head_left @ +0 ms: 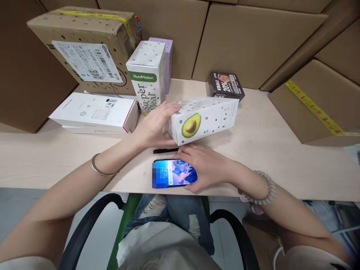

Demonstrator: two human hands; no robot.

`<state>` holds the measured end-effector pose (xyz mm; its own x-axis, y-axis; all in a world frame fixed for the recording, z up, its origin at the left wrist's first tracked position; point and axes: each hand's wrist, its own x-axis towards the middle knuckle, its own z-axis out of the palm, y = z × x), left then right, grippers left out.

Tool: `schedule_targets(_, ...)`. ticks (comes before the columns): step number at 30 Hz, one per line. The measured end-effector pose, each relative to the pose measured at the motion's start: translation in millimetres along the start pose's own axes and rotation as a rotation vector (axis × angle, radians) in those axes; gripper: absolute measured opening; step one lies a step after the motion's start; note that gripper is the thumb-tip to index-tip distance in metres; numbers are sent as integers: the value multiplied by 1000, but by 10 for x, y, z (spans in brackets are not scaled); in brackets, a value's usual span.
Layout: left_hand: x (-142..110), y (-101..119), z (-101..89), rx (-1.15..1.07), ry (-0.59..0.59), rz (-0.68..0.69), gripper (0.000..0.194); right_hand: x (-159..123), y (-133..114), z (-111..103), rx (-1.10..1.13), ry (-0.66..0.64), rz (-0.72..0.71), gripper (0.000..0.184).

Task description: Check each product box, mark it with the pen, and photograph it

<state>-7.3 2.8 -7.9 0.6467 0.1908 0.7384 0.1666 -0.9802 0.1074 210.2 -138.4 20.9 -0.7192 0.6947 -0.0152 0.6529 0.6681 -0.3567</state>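
Note:
My left hand grips one end of a white carton with an avocado picture on its side. The carton lies on its side, tilted a little, over the middle of the table. Just in front of it, my right hand is wrapped around the right end of a smartphone, which lies flat near the table's front edge with its screen lit. Between the carton and the phone is a black pen, its right end close to my right fingers.
Behind my left hand stand an upright NutriMotion carton and a purple box. Flat white boxes lie before a large taped cardboard box. A small black box sits at the back; another cardboard box stands right.

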Motion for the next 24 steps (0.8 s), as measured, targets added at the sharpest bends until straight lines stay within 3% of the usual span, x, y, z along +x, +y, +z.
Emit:
schedule_targets(4,-5,-54,4,-19,67,66,99,-9,74,-19,-27,114,-60,73)
schedule_targets(6,-17,-69,-19,-19,95,66,97,-48,100,-57,-30,284,-184,49)
schedule_targets(8,-41,-64,-38,-16,147,49,98,-112,125,-122,-72,523,-325,16)
schedule_targets(10,-68,-41,-37,-18,209,3,104,-188,170,-215,-166,813,-405,16)
schedule_targets(13,-94,14,0,-72,282,-126,105,-285,305,-383,-253,1312,-271,4)
schedule_targets(14,-97,31,13,-99,298,-177,101,-309,367,-438,-221,1424,-167,17)
schedule_targets(15,-99,44,22,-127,310,-219,97,-329,434,-487,-160,1442,-66,41)
schedule_targets(16,-102,52,27,-154,314,-251,93,-346,505,-528,-91,1358,14,64)
schedule_targets(18,-112,49,26,-199,311,-273,91,-375,646,-580,39,1029,110,94)
schedule_targets(20,-122,27,15,-221,292,-256,93,-396,769,-590,104,756,146,97)
schedule_targets(21,-122,13,9,-227,275,-248,94,-405,817,-584,115,707,156,95)
schedule_targets(24,-87,-24,0,-236,243,-253,93,-428,874,-556,63,778,222,98)
